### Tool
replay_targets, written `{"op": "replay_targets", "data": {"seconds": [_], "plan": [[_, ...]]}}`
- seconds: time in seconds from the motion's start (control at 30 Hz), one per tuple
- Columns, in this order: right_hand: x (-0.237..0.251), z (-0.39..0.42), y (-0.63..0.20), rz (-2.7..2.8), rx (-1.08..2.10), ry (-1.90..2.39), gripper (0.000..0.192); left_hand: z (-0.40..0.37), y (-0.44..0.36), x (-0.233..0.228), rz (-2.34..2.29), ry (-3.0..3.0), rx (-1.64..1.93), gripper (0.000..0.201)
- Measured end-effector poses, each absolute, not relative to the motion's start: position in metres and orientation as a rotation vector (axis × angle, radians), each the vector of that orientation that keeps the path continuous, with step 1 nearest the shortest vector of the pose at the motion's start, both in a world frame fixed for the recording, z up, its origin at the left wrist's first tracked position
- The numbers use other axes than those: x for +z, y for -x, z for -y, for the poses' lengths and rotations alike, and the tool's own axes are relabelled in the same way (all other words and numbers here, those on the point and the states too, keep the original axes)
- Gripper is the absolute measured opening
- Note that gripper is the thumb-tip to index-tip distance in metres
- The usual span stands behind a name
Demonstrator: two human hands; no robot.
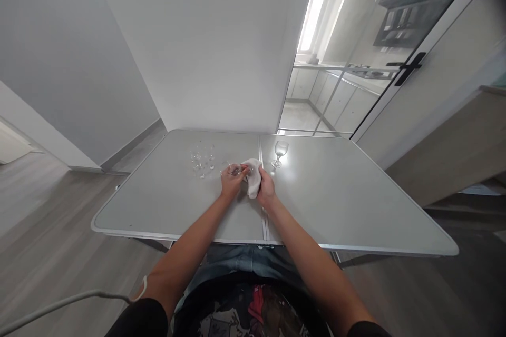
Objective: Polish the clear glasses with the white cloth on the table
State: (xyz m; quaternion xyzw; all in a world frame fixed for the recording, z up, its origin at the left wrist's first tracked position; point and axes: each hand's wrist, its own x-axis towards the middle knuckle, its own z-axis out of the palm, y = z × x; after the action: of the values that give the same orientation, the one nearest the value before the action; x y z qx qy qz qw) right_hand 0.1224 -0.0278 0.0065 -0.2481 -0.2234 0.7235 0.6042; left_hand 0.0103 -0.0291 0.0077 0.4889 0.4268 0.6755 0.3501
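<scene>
Figure. Head view of a folding grey table (336, 205), with its centre seam (261, 189) taken as the landmark for every position below.

Your left hand (231, 181) sits just left of the seam, fingers curled shut around a clear wine glass (234, 169). The glass lies tilted on its side rather than upright, with its bowl toward the left; this seems to present the glass to the cloth. Your right hand (265, 189) rests on the seam itself, fingers closed on a bunched white cloth (252, 178). The cloth is pressed against the held glass, so the two hands meet above the seam, one steadying and one rubbing, as far as can be judged.

Further left of the seam, beyond your left hand, a cluster of small clear glasses (201, 160) stands upright. Their exact number cannot be told, since the transparent shapes overlap. Just right of the seam, beyond your right hand, a single stemmed glass (280, 152) stands alone on its foot, well apart from the cluster. The held glass therefore lies between the two standing sets, which would fit a sorting by side. Both forearms reach across the near edge of the table toward the seam.
</scene>
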Motion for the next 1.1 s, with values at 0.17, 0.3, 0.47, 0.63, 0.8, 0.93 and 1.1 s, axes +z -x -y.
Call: {"op": "replay_targets", "data": {"seconds": [0.17,0.3,0.47,0.63,0.8,0.93,1.1], "plan": [[0.0071,0.027,-0.124,0.506,1.686,0.574,0.026,0.029,-0.0102,0.0061,-1.114,-1.324,1.68,0.024],[0.009,0.0281,-0.1246,0.536,1.725,0.545,0.029,0.0261,-0.0077,0.0045,-1.171,-1.269,1.765,0.023],[0.0099,0.0294,-0.1268,0.541,1.674,0.6,0.028,0.0253,-0.0079,0.0022,-1.112,-1.299,1.669,0.025],[0.0104,0.0322,-0.1258,0.574,1.651,0.571,0.029,0.0259,-0.0064,0.0045,-1.184,-1.255,1.788,0.024],[0.0058,0.0297,-0.1255,0.549,1.657,0.615,0.029,0.0279,-0.0079,0.0057,-1.091,-1.33,1.636,0.024],[0.0037,0.0322,-0.1226,0.59,1.736,0.666,0.028,0.027,-0.0055,0.0087,-1.182,-1.255,1.746,0.023],[0.0083,0.0332,-0.1196,0.56,1.666,0.564,0.03,0.0278,-0.0058,0.0081,-1.127,-1.291,1.687,0.023]]}}
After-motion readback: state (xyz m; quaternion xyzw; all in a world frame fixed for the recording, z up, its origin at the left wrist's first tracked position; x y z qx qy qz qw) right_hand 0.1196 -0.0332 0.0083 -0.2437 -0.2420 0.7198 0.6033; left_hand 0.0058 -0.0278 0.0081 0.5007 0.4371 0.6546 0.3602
